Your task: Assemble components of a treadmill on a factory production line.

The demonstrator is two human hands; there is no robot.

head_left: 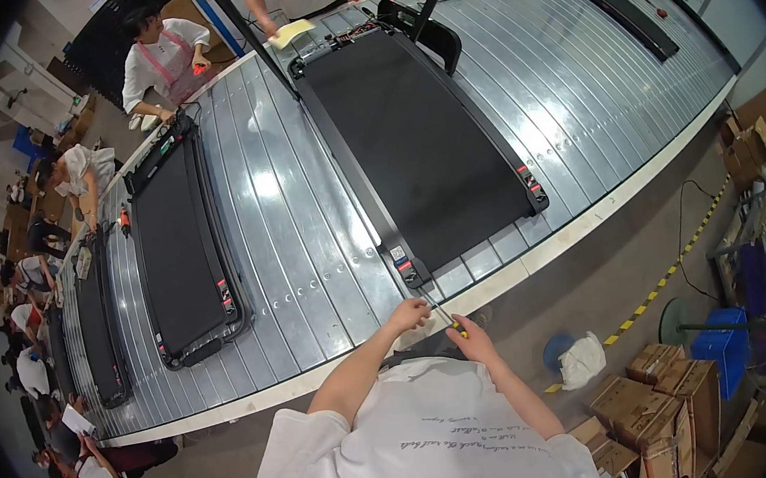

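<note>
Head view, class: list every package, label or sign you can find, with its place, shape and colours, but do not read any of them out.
Cardboard boxes: brown, stacked on the floor at lower right.
Box pile: brown, by the right wall.
Treadmill labels: small red-and-white rectangles on the near corner of the black treadmill.
Paper sheet: yellow, held at the belt's far edge.
Floor tape: yellow-and-black striped line.

Both hands, left hand (407, 315) and right hand (474, 338), holding a screwdriver (447, 318), near black treadmill (419, 142), on slatted conveyor (308, 237)
</note>
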